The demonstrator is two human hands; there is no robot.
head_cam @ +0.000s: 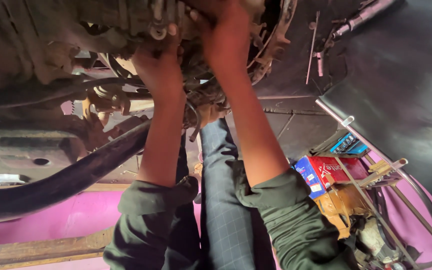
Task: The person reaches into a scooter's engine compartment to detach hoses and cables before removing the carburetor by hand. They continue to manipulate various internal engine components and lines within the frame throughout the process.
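Both my arms reach up under a vehicle into a greasy gearbox or engine housing. My left hand presses against the dirty metal near a round bolt fitting; its fingers are partly hidden. Higher up, my right hand grips into the housing beside a toothed round edge. Whether either hand holds a tool is hidden. My sleeves are dark green and rolled up to the elbows.
A thick dark pipe runs diagonally at left under a rusty chassis beam. A person's checked trouser leg stands between my arms. A red and blue box, a blue socket set and a metal rack lie at right.
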